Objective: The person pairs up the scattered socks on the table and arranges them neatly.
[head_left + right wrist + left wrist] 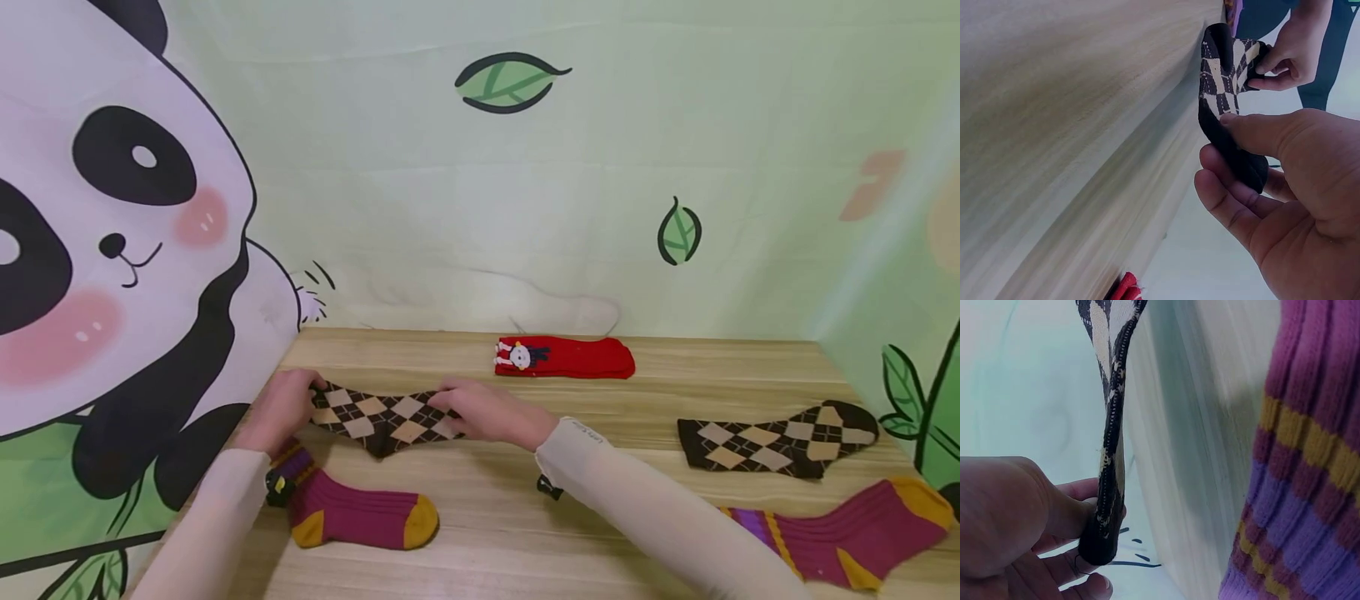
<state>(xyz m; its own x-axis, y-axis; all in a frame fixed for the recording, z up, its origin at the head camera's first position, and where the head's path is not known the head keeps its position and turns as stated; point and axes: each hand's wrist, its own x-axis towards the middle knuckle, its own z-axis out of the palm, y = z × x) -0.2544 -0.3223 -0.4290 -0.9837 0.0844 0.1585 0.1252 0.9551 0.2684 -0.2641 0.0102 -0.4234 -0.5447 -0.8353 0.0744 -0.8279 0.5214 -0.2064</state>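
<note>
Head view puts the argyle sock [384,419] toward the far left corner of the worktop [480,571], stretched between both hands. Its long axis runs left to right, roughly parallel to the far edge, and the heel dips toward the near side.

On the left end I have the left hand [283,407], thumb and finger closed in a pinch on the dark fabric, the other fingers loosely bent. On the right end the right hand [491,410] pinches too, thumb on one face and fingers on the other. I can't tell which end is the cuff, nor whether the heel touches the wood.

The relation I weigh most: a matching argyle sock [780,442] lies well apart, near the right edge, its axis close to parallel with the held one and its toe toward that edge. The right hand is clearly nearer to it.

Between them, but back by the far edge, rests a red sock [581,358]. One magenta sock [363,510] lies just on the near side of the left hand; another magenta sock [851,542] sits by the right edge, partly behind the right forearm.
</note>
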